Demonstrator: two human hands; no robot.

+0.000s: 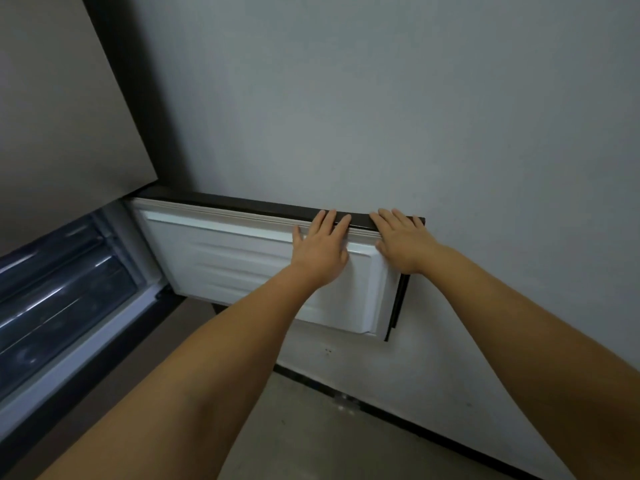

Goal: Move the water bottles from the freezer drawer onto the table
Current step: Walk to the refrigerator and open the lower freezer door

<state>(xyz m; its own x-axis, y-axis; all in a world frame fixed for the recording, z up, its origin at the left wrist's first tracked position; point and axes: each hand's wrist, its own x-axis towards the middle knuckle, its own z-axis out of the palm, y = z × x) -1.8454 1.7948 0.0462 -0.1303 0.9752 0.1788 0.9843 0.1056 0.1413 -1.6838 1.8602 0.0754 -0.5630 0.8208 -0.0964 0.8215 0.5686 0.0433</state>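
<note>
1. Resting flat on the freezer door [242,265], both hands lie with fingers spread over its top edge near the free corner; neither hand clasps anything, the palms simply lying against the white inner lining and the dark rim.
2. The left hand [320,249] sits just inside the right hand [403,242], the two near each other and both at the far end of the door from the hinge.
3. The door stands swung wide open, its outer face turned toward the grey wall [415,116] behind it.
4. The freezer drawer [59,292], dark and translucent, lies at the hinge side of the door, well apart from both hands and to their left, with its front running along the cabinet opening.
5. No water bottles can be made out through the drawer front, and no table is in view.
6. Of the two, the left hand is nearer the drawer, so it is the likelier one to reach across for the drawer's front.
7. The task seems at its very start: door open, drawer not yet pulled out, nothing lifted.
</note>
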